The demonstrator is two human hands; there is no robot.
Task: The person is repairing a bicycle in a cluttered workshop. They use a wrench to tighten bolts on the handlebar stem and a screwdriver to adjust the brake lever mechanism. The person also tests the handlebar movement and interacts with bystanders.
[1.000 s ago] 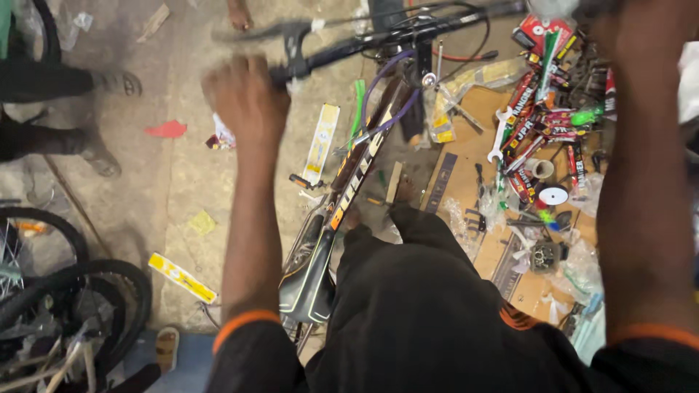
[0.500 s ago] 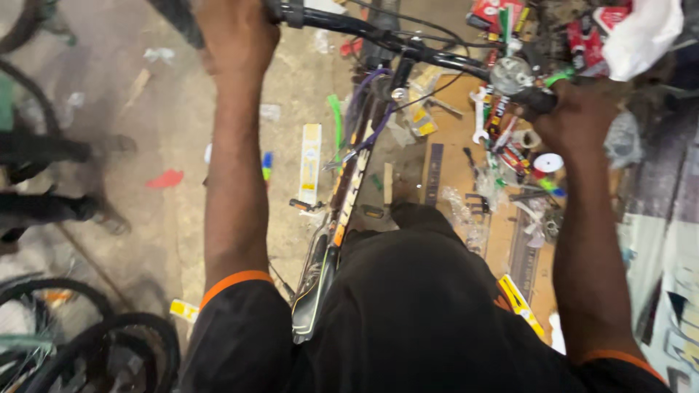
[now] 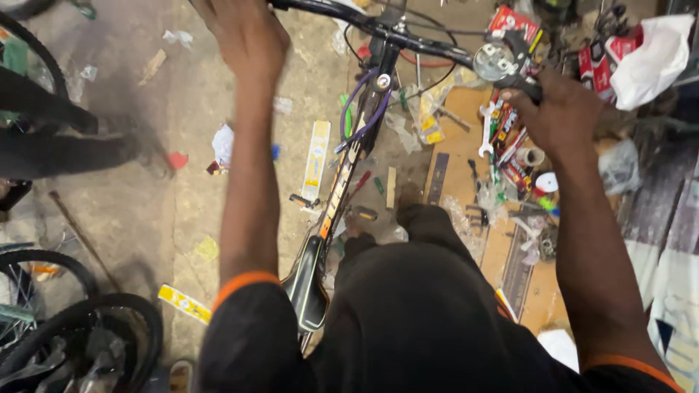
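The handlebar (image 3: 408,33) runs across the top of the view, its left end almost at the upper edge and its right end dropping toward the cluttered right side. The bike frame (image 3: 342,196) lies with its long axis running from the stem down toward the person, the saddle (image 3: 309,287) nearest the body and the front pointing away, up the view.

To the left of the frame there is bare floor (image 3: 131,218) with scattered paper scraps and a yellow strip (image 3: 317,160); further left another person's dark trouser legs (image 3: 51,138) cross it, and wheels (image 3: 65,335) crowd the lower left corner. To the right the room is tight: a cardboard sheet (image 3: 459,145) carries wrenches (image 3: 486,131), tape rolls and red packets close under the bar's end, with a white bag (image 3: 652,62) beyond.

The left hand (image 3: 247,36) has its grip closed round the left end of the bar. The right hand (image 3: 561,113) grips the right end, just beside a round bell (image 3: 495,62) mounted there.
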